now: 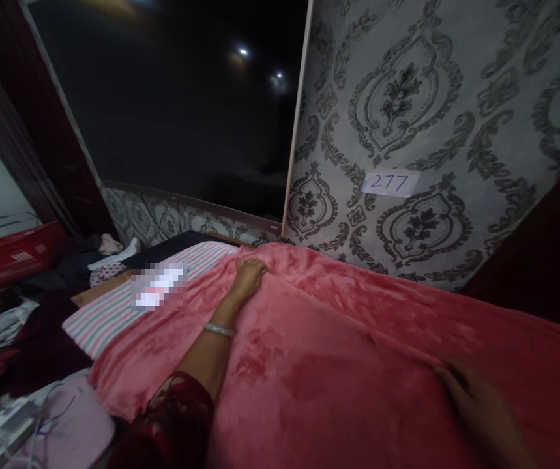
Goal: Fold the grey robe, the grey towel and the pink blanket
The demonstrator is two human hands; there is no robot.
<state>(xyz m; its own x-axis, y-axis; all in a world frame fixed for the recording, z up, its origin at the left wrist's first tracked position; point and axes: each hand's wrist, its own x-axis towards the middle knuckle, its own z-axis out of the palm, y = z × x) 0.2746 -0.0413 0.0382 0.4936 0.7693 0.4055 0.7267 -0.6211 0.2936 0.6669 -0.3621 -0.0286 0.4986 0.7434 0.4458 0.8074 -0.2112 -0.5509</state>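
One plush pink blanket [338, 339], rumpled.
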